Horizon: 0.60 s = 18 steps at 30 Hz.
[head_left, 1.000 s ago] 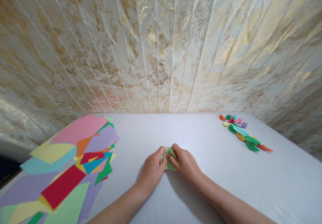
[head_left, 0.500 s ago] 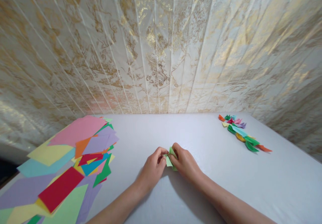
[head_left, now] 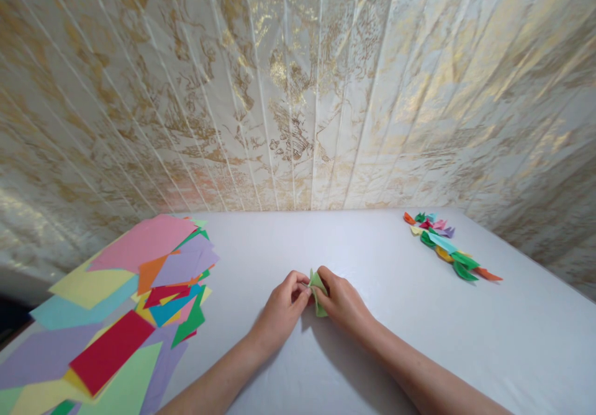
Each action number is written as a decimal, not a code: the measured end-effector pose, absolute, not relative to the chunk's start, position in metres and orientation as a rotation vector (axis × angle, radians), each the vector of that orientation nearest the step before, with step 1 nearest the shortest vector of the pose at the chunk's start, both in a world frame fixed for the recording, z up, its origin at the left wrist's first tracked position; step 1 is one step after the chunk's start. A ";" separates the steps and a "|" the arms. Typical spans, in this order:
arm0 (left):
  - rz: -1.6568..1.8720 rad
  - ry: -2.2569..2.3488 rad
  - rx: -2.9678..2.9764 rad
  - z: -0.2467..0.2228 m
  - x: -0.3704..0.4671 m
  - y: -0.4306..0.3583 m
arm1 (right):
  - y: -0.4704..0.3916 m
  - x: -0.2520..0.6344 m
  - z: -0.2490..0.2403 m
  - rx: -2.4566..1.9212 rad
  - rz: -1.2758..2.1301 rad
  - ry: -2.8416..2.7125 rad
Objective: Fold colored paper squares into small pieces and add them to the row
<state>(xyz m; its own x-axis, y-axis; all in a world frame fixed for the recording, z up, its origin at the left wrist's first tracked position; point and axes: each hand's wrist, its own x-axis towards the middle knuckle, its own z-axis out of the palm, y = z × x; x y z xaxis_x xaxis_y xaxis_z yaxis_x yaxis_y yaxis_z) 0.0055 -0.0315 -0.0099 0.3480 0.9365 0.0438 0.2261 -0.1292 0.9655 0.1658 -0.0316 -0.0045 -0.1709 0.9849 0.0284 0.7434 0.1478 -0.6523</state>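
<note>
Between my two hands, just over the white table [head_left: 261,241], is a small folded piece of light green paper [head_left: 319,303]. My left hand [head_left: 285,306] pinches its left edge between thumb and fingertips. From the other side, my right hand [head_left: 343,297] grips it, thumb in front and fingers curled behind. Part of the paper stands up above the fingers and part hangs below them. The fingers hide most of its folds.
Coloured paper sheets and scraps lie heaped on the left, with a red rectangle [head_left: 112,353] and a pink sheet [head_left: 144,241] among them. Several small folded paper pieces [head_left: 442,242] lie at the back right. A gold-patterned curtain [head_left: 288,92] hangs behind the table.
The light green paper has turned and narrowed between my fingers; the flap that showed near my left fingertips is now out of sight. Both hands have hardly moved.
</note>
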 end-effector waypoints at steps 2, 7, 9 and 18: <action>0.887 1.070 1.591 -0.012 0.005 -0.031 | -0.032 0.166 -0.005 -1.636 0.708 -1.987; 0.895 1.063 1.583 -0.015 0.006 -0.031 | -0.032 0.167 -0.006 -1.598 0.725 -1.984; 0.924 1.076 1.582 -0.014 0.006 -0.030 | -0.032 0.167 -0.007 -1.563 0.744 -1.978; 0.994 1.046 1.443 -0.010 0.007 -0.028 | -0.032 0.166 -0.007 -1.459 0.795 -1.942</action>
<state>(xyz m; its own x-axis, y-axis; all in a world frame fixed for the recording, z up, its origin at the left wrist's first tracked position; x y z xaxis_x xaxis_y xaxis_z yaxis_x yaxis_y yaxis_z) 0.0075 -0.0285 -0.0095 0.2735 0.9609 0.0433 0.0921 -0.0710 0.9932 0.1664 -0.0316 -0.0073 -0.2361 0.9671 0.0947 0.6234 0.2254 -0.7487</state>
